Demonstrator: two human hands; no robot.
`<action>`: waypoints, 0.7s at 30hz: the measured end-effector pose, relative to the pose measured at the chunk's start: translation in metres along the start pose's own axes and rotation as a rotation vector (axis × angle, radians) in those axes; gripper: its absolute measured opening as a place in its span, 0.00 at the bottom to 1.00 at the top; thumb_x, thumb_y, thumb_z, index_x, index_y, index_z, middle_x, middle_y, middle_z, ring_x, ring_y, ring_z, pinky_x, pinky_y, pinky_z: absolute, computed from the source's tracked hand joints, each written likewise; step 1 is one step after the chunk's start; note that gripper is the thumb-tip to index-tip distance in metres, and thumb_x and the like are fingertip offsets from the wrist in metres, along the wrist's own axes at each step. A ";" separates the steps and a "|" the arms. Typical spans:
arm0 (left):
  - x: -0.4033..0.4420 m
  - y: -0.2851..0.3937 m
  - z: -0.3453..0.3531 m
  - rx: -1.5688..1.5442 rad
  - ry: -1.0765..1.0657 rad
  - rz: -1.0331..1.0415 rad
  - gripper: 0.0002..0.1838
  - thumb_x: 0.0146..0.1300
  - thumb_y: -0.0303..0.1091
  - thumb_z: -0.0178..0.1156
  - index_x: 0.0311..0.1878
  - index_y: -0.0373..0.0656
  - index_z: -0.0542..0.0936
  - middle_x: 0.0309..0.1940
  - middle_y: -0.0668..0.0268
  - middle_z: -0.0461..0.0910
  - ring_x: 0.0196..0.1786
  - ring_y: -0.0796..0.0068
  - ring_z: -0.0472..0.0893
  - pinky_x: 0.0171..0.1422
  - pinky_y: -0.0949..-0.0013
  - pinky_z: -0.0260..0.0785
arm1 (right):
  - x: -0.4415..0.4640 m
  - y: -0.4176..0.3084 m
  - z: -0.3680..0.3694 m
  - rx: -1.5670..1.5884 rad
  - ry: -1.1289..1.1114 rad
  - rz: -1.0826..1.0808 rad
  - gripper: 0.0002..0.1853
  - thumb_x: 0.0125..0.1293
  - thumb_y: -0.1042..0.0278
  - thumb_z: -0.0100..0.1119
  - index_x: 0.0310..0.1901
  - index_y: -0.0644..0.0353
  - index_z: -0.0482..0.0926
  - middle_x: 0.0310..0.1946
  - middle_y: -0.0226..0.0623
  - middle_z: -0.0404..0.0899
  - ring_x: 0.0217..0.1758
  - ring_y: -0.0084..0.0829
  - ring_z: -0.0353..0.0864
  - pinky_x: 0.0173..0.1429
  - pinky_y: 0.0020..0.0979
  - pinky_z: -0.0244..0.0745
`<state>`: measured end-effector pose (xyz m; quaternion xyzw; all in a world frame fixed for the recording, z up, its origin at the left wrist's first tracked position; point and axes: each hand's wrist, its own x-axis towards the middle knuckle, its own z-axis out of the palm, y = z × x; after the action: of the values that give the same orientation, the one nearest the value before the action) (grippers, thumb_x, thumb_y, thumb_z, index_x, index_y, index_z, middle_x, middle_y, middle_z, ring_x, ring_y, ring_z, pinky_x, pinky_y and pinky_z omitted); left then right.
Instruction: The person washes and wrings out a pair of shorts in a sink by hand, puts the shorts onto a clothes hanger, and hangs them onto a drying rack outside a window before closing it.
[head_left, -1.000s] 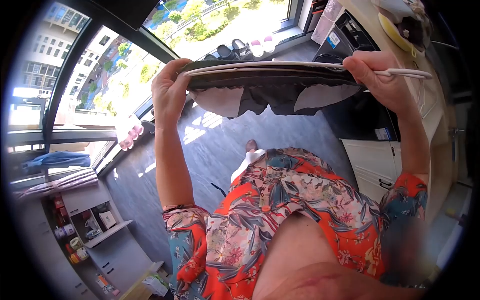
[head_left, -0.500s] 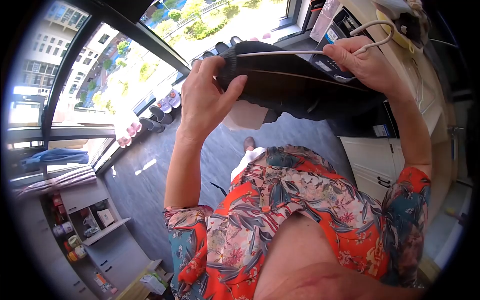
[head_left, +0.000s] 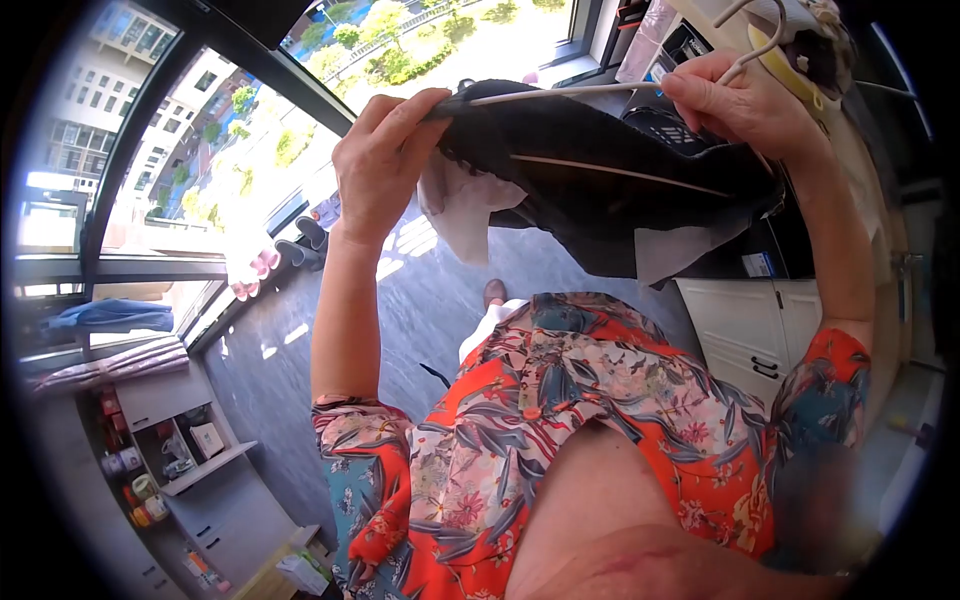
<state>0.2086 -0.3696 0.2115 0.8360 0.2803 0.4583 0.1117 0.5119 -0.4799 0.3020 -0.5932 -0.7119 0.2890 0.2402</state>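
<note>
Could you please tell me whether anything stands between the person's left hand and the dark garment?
Nothing visible does: the left hand grips the dark garment directly at its upper edge. The right hand holds the white hanger; whether it also touches the cloth is unclear.

Red floral top (head_left: 580, 375), teal-patterned sleeves (head_left: 362, 465)

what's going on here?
A person is holding up a dark garment with a white hanger, both hands raised in front of the body. The left hand pinches the garment's edge at one end of the hanger; the right hand grips the hanger near its hook. One hanger bar runs along the top, another crosses the dark opening. Pale cloth flaps hang below, over the grey floor.
</note>
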 end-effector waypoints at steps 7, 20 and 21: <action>0.017 -0.014 -0.023 -0.342 -0.095 -0.220 0.10 0.65 0.29 0.55 0.47 0.35 0.76 0.33 0.70 0.75 0.37 0.83 0.73 0.40 0.76 0.67 | 0.022 -0.006 -0.027 0.332 -0.311 0.074 0.18 0.67 0.55 0.54 0.26 0.60 0.80 0.16 0.23 0.71 0.19 0.15 0.67 0.23 0.20 0.60; 0.077 0.068 0.012 -0.074 -0.185 0.030 0.13 0.54 0.29 0.66 0.45 0.43 0.80 0.20 0.73 0.74 0.22 0.84 0.69 0.28 0.78 0.63 | 0.049 -0.051 -0.001 0.120 -0.133 -0.026 0.19 0.64 0.53 0.57 0.25 0.62 0.78 0.11 0.23 0.66 0.12 0.14 0.60 0.15 0.19 0.51; 0.079 0.063 0.012 -0.107 -0.161 -0.002 0.11 0.55 0.27 0.65 0.42 0.43 0.81 0.19 0.74 0.74 0.21 0.87 0.68 0.27 0.79 0.62 | 0.051 -0.047 -0.007 0.148 -0.171 -0.033 0.17 0.62 0.56 0.60 0.29 0.65 0.79 0.14 0.26 0.69 0.13 0.15 0.63 0.16 0.18 0.55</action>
<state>0.2746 -0.3752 0.2886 0.8627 0.2463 0.4038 0.1790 0.4745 -0.4352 0.3396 -0.5353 -0.7162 0.3865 0.2262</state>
